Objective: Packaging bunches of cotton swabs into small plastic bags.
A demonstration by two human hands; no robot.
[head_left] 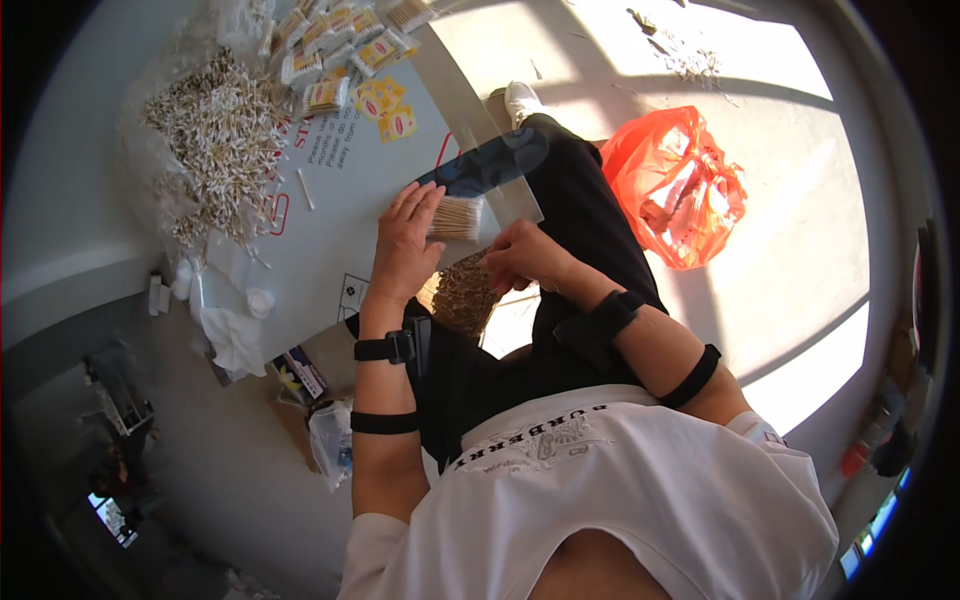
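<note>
A neat bundle of cotton swabs lies near the table's edge, its sticks side by side. My left hand rests at the bundle's left end, fingers stretched out and thumb apart. My right hand is closed with curled fingertips just below and right of the bundle, beyond the table's edge. Whatever those fingertips may hold is too small or hidden to make out. Beneath and between my hands, a mass of loose brownish sticks shows near my lap, partly covered by my right hand.
A big heap of loose swabs in clear plastic covers the table's left. Packed swab bags and yellow labels lie at the back. One swab lies alone. A red plastic bag stands on the floor at right.
</note>
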